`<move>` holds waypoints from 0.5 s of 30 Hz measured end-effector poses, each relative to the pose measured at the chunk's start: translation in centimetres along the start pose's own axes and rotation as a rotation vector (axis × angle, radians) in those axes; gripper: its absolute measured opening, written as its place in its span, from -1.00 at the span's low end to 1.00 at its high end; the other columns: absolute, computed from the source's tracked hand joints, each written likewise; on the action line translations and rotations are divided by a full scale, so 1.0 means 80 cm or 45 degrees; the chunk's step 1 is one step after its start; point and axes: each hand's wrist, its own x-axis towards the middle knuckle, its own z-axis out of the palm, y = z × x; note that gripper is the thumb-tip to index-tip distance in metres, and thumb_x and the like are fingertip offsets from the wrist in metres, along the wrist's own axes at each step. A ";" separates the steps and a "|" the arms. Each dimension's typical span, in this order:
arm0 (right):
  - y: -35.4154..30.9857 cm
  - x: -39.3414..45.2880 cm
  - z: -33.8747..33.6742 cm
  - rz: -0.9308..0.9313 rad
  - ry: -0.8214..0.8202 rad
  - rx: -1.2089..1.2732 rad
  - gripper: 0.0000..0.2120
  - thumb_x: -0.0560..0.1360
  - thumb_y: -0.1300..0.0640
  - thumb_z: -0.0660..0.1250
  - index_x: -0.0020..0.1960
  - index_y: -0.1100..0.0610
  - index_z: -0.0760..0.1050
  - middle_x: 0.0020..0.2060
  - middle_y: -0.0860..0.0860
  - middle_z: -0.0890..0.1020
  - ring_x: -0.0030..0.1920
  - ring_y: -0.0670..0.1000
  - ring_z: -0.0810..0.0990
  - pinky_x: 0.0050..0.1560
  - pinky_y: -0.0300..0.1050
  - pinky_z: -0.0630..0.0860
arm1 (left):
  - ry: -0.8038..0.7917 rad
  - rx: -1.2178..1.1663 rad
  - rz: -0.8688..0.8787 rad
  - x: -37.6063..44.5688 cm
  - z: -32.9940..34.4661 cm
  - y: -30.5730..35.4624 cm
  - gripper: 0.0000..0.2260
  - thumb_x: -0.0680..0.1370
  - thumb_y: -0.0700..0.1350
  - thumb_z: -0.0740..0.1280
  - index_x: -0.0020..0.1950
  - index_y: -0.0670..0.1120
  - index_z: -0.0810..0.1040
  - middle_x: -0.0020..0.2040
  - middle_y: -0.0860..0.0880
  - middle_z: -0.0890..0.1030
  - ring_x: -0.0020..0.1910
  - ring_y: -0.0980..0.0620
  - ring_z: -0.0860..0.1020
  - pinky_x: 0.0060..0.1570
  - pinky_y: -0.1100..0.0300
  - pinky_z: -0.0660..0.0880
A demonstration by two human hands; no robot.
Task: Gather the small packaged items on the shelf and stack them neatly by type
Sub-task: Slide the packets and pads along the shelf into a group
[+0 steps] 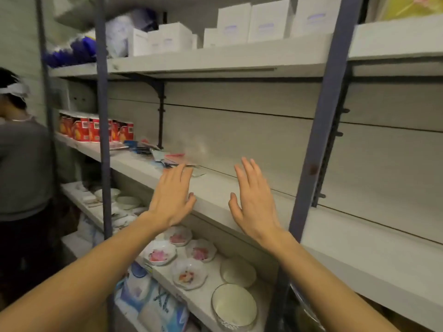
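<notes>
The small flat packets (165, 156) lie scattered on the middle shelf (215, 188), running back and to the left, beyond the fingertips of the left hand (172, 197). That hand is nearer; the right hand (254, 200) hovers well to their right. Both hands are flat, fingers straight, holding nothing. I judge the left should reach first.

The small flat packets (165, 155) on the middle shelf (215, 188) were blurred, so their types could not be told. The left hand (171, 196) covered the nearest of them. Labels on the white boxes (266, 21) were smeared. A blue upright (103, 130) hid part of the red cartons (82, 129). A bystander (21, 152) was cut off at the left edge.
</notes>
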 end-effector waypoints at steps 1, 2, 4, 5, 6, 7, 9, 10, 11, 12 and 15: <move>-0.013 0.013 0.019 0.006 -0.029 0.009 -0.37 0.57 0.06 0.23 0.58 0.23 0.16 0.60 0.16 0.13 0.61 0.17 0.06 0.57 0.11 0.15 | -0.053 0.013 -0.044 -0.001 0.005 -0.023 -0.38 0.50 0.03 0.34 0.51 -0.18 0.30 0.45 -0.23 0.39 0.41 -0.23 0.40 0.39 -0.10 0.37; -0.024 0.025 0.038 0.016 -0.058 0.019 -0.36 0.57 0.05 0.23 0.58 0.23 0.15 0.60 0.17 0.13 0.60 0.19 0.07 0.58 0.11 0.13 | -0.103 0.018 -0.083 -0.001 0.009 -0.045 -0.38 0.49 0.04 0.33 0.50 -0.17 0.30 0.40 -0.21 0.41 0.35 -0.22 0.44 0.32 -0.08 0.42; -0.042 0.049 0.077 0.032 -0.124 0.050 -0.33 0.57 0.04 0.23 0.59 0.24 0.12 0.60 0.18 0.13 0.60 0.20 0.08 0.59 0.08 0.07 | -0.172 0.040 -0.139 0.003 0.021 -0.090 -0.38 0.49 0.08 0.31 0.48 -0.15 0.29 0.31 -0.17 0.44 0.23 -0.20 0.49 0.18 -0.06 0.47; -0.049 0.061 0.097 0.032 -0.166 0.063 -0.32 0.57 0.04 0.22 0.60 0.24 0.09 0.60 0.18 0.12 0.60 0.19 0.07 0.60 0.07 0.04 | -0.201 0.056 -0.157 0.007 0.028 -0.111 -0.39 0.50 0.10 0.30 0.47 -0.14 0.28 0.30 -0.17 0.43 0.21 -0.19 0.50 0.16 -0.05 0.48; -0.056 0.075 0.115 0.025 -0.206 0.069 -0.30 0.57 0.03 0.22 0.61 0.23 0.06 0.60 0.18 0.11 0.60 0.18 0.05 0.60 0.05 0.02 | -0.224 0.070 -0.180 0.012 0.035 -0.132 -0.40 0.53 0.11 0.29 0.48 -0.14 0.28 0.31 -0.17 0.43 0.22 -0.18 0.49 0.17 -0.05 0.48; -0.062 0.091 0.135 0.016 -0.239 0.074 -0.29 0.58 0.02 0.21 0.61 0.23 0.04 0.60 0.17 0.10 0.61 0.18 0.04 0.61 0.04 0.01 | -0.246 0.081 -0.205 0.019 0.044 -0.153 -0.41 0.55 0.12 0.29 0.48 -0.13 0.27 0.34 -0.17 0.42 0.24 -0.17 0.48 0.20 -0.05 0.48; -0.071 0.125 0.172 0.013 -0.279 0.087 -0.28 0.58 0.00 0.21 0.62 0.22 0.01 0.61 0.17 0.08 0.61 0.17 0.03 0.60 0.04 0.01 | -0.291 0.114 -0.241 0.038 0.060 -0.193 -0.42 0.57 0.15 0.27 0.49 -0.11 0.25 0.36 -0.15 0.41 0.27 -0.14 0.47 0.23 -0.04 0.47; -0.075 0.144 0.191 0.023 -0.292 0.089 -0.27 0.59 -0.01 0.21 0.62 0.22 -0.01 0.61 0.17 0.06 0.61 0.17 0.02 0.59 0.03 0.00 | -0.318 0.136 -0.253 0.049 0.069 -0.214 -0.42 0.58 0.17 0.26 0.49 -0.10 0.24 0.36 -0.14 0.42 0.27 -0.13 0.47 0.23 -0.03 0.48; -0.079 0.165 0.209 0.041 -0.294 0.097 -0.26 0.59 -0.02 0.21 0.62 0.21 -0.03 0.61 0.16 0.04 0.61 0.16 0.01 0.59 0.03 0.00 | -0.345 0.159 -0.261 0.062 0.076 -0.235 -0.41 0.58 0.18 0.26 0.50 -0.09 0.23 0.35 -0.13 0.42 0.27 -0.13 0.46 0.23 -0.03 0.47; -0.082 0.187 0.227 0.067 -0.298 0.113 -0.25 0.59 -0.03 0.22 0.62 0.21 -0.05 0.62 0.16 0.03 0.61 0.16 0.01 0.59 0.03 0.02 | -0.387 0.181 -0.268 0.076 0.083 -0.256 -0.40 0.59 0.19 0.24 0.52 -0.09 0.21 0.36 -0.13 0.42 0.29 -0.14 0.45 0.25 -0.03 0.46; -0.089 0.257 0.277 0.187 -0.301 0.191 -0.22 0.56 -0.02 0.25 0.62 0.21 -0.04 0.60 0.17 0.08 0.58 0.19 0.12 0.54 0.10 0.20 | -0.489 0.278 -0.260 0.134 0.093 -0.314 -0.32 0.61 0.22 0.20 0.61 -0.09 0.10 0.44 -0.16 0.39 0.39 -0.17 0.40 0.35 -0.06 0.39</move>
